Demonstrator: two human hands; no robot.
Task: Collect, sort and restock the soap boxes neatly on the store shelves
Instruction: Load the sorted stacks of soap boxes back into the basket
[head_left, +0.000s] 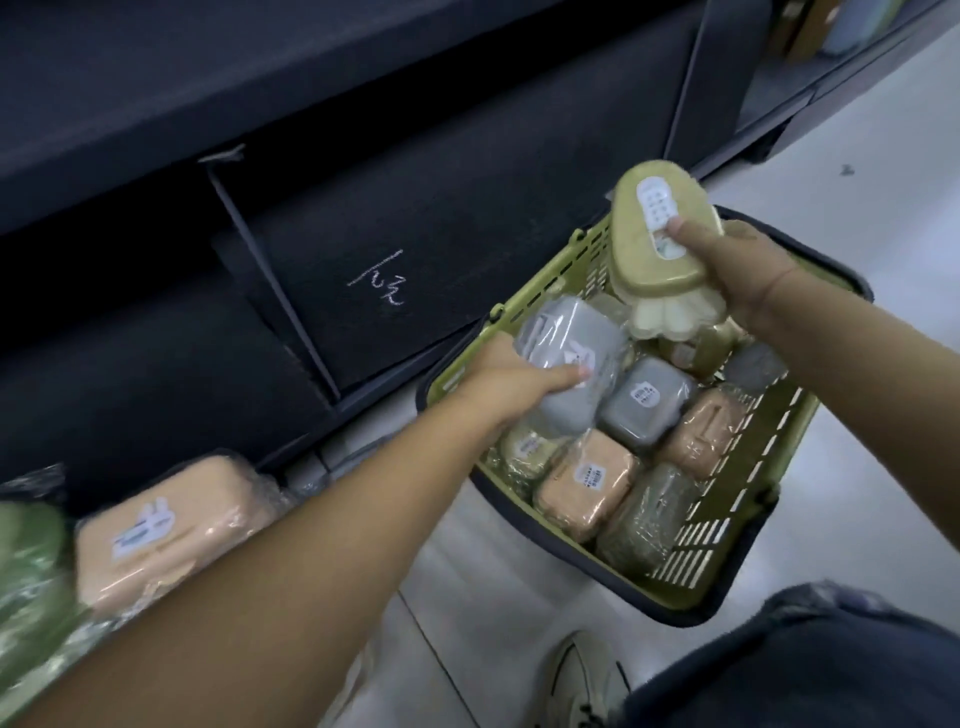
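So left hand (498, 379) grips a grey box (571, 332), right hand (737, 270) pinches a beige box (644, 244) over the basket (727, 566), and slick wrap (535, 332) could let either slip.

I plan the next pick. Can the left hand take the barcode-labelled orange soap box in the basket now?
Probably not yet: the left hand is full, gripping a grey soap box. The orange soap box itself lies uncovered near that hand.

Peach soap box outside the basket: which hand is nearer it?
Left. The left hand grips a grey box up-right of the peach box; the right hand, holding a beige box, is farther right.
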